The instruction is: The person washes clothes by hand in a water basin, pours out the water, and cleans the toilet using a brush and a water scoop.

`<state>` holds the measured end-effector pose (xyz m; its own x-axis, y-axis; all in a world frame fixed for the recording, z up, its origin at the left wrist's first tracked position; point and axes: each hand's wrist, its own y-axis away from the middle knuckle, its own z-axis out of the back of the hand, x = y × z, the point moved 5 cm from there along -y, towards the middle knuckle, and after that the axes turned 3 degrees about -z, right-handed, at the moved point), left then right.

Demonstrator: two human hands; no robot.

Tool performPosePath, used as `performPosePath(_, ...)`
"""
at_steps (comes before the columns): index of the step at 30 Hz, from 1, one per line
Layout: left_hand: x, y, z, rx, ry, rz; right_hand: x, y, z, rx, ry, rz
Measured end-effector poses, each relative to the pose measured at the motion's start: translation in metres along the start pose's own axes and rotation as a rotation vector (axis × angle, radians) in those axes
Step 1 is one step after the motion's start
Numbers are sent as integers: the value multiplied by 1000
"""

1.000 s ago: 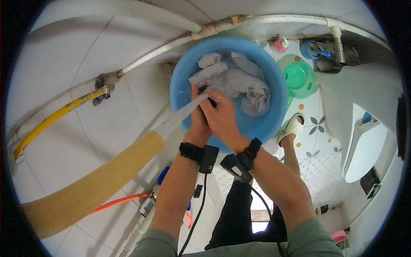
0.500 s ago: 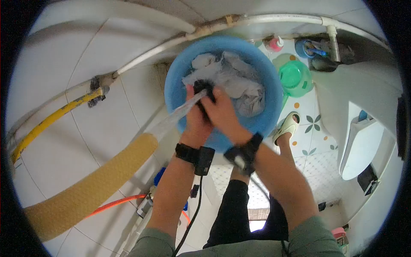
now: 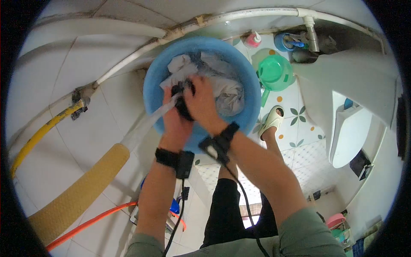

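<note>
Between my two hands is a small black cloth (image 3: 183,100), held over the blue basin (image 3: 150,81). My left hand (image 3: 174,122) grips it from the left, fingers partly hidden behind it. My right hand (image 3: 201,100) presses on it from the right, its fingers bent and slightly blurred. Water (image 3: 150,120) streams from the wide yellow hose (image 3: 85,188) onto the cloth and hands. Wet pale cloth (image 3: 227,92) lies in the basin beyond and to the right of my hands.
A green dipper (image 3: 274,73) stands right of the basin, near a pink bottle (image 3: 253,40) and a blue cup (image 3: 284,42). White pipes (image 3: 239,16) run along the wall. A slippered foot (image 3: 272,122) is on the tiled floor. An orange hose (image 3: 90,222) runs lower left.
The black cloth shows more between my hands than a second ago, and my right hand has shifted over it. The whole view has shifted, so the basin and hands appear farther left.
</note>
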<state>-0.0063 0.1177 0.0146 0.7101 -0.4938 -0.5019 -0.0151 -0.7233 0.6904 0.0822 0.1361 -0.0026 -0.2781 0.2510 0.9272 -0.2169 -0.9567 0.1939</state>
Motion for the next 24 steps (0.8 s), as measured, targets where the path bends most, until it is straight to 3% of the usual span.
performPosePath(4, -16, 2, -11, 115, -22, 49, 26, 30, 9, 215, -72, -66)
performPosePath(7, 24, 13, 10, 7, -144, 92, -10, -2, -6, 263, 220, -153)
performPosePath(10, 29, 40, -33, -69, -186, -61, -33, -26, 0, -79, -66, -205)
performPosePath(11, 32, 30, -22, -85, -89, 64, -35, -19, -7, 29, -95, -204)
performPosePath(14, 10, -5, 15, -11, -20, 99, 10, 20, -6, 115, 85, -24)
performPosePath(15, 4, -2, 3, 130, 96, 116, 18, 22, -3, 133, 82, -31)
performPosePath(18, 14, 5, 2, -131, 16, 27, 12, 6, -8, 302, 56, -225)
performPosePath(21, 27, 37, -28, -56, -173, 0, -19, -30, -8, 188, -60, -163)
performPosePath(24, 24, 10, -1, 2, -90, 20, -3, -6, -1, -47, -61, -52)
